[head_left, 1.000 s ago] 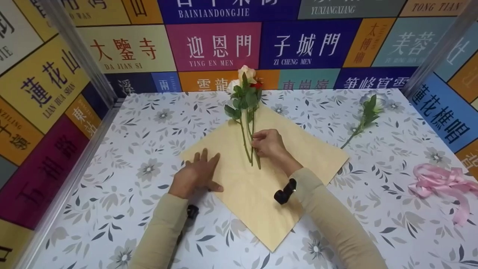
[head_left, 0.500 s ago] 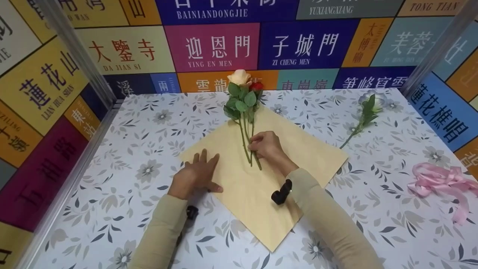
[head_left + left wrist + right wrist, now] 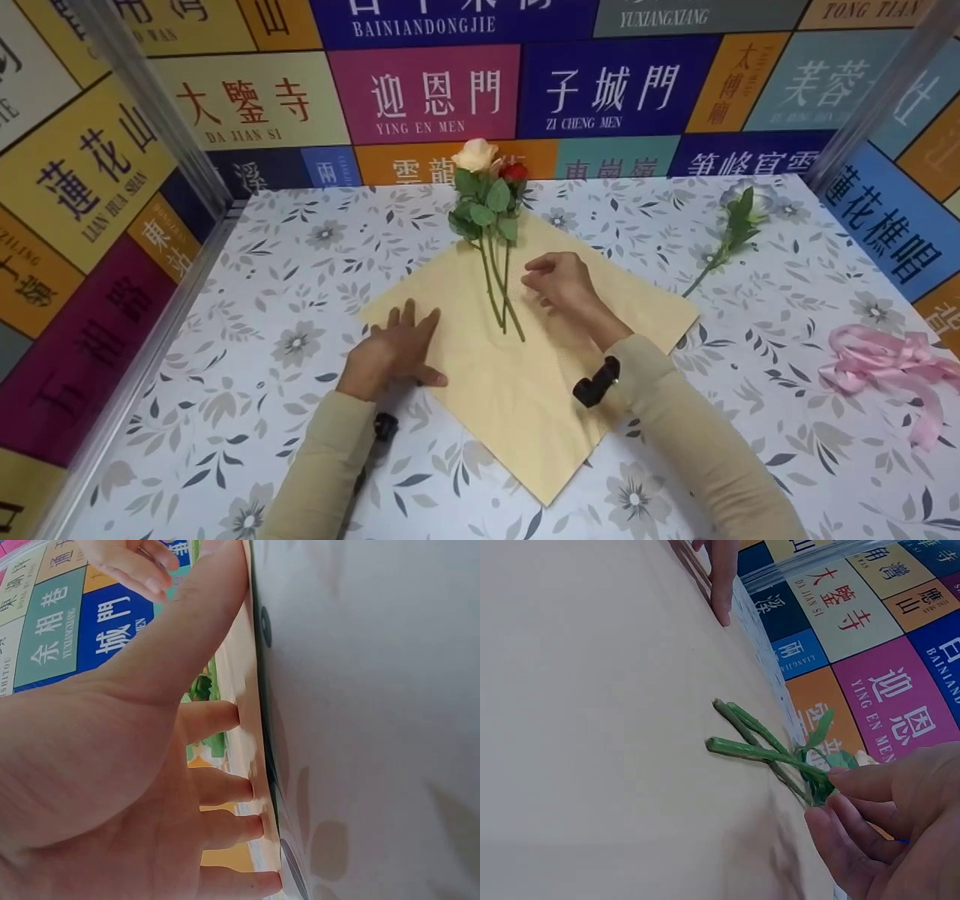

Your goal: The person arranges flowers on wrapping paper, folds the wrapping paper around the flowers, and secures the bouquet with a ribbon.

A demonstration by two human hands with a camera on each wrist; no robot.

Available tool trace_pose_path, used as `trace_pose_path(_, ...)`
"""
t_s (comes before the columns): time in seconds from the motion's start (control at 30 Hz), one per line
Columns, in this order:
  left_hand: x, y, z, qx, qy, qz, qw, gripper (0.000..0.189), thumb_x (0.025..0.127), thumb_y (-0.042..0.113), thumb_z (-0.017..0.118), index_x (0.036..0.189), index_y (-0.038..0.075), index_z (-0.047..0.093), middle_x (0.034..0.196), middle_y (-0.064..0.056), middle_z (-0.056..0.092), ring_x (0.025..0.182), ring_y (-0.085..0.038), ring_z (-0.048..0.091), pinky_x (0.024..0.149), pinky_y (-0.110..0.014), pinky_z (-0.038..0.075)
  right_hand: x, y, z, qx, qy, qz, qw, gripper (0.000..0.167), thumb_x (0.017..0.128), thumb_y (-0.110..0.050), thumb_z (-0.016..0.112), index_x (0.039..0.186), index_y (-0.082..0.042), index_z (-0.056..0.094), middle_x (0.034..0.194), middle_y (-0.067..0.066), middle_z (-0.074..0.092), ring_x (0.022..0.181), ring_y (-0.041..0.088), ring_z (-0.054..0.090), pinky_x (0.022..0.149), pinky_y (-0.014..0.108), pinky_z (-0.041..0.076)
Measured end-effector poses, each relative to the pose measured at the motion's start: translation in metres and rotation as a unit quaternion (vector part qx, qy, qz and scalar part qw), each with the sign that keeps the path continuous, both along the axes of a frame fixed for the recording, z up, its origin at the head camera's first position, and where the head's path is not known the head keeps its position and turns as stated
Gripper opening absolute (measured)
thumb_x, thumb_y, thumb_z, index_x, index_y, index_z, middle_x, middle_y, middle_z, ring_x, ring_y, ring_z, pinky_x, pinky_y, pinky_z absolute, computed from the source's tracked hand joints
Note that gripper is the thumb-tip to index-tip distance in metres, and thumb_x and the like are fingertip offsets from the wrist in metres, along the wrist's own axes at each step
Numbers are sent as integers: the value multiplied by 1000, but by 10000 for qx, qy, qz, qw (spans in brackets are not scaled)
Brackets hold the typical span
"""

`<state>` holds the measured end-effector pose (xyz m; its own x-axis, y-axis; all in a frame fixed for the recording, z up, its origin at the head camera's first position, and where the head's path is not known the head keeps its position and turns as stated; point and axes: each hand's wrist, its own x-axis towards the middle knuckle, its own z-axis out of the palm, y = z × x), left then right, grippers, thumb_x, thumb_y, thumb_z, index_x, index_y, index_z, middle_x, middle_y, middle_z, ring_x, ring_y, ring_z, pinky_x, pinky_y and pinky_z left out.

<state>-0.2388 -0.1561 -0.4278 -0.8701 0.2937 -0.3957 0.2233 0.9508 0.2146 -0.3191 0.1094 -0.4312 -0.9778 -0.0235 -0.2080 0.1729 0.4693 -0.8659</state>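
Three crossed green stems (image 3: 491, 289) lie on a sheet of tan wrapping paper (image 3: 487, 405), set cornerwise on the table. At their far end are a peach rose (image 3: 476, 155) and a red rose (image 3: 514, 172) among green leaves. My left hand (image 3: 390, 351) rests with spread fingers on the paper's left side; the left wrist view has its fingertips (image 3: 241, 788) against the sheet. Just right of the stems, my right hand (image 3: 562, 281) hovers with loosely bent fingers and nothing in them. In the right wrist view, the stem ends (image 3: 739, 748) appear beyond the fingertips.
A pale blue-white flower (image 3: 750, 204) with a leafy stem lies at the back right. Pink ribbon (image 3: 885, 361) is heaped near the right edge. Lettered panels (image 3: 435, 94) stand behind and beside the table (image 3: 292, 405), which has a floral cover.
My right hand has let go of a stem and drawn off to the right. The peach rose has shifted left, and the white bloom behind it is now hidden. My left hand stays put.
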Motion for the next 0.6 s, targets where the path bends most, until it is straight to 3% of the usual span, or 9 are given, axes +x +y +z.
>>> trace_pose_path(0.27,0,1,1,-4,-51,112,9999,108,83,50,77,162,11,14,165,-30,3,152,-51,9,117,-71,21,2,31,3,92,232,-512,9984,32,94,-14,67,124,-5,68,105,6,65,69,17,65,58,27,55)
trace_pose_path(0.6,1,2,0,59,139,-84,9999,107,83,51,77,161,8,18,163,-34,8,150,-54,14,113,-72,26,6,79,-4,456,444,-825,9946,34,95,-18,66,127,-6,66,121,11,62,74,21,65,55,24,53)
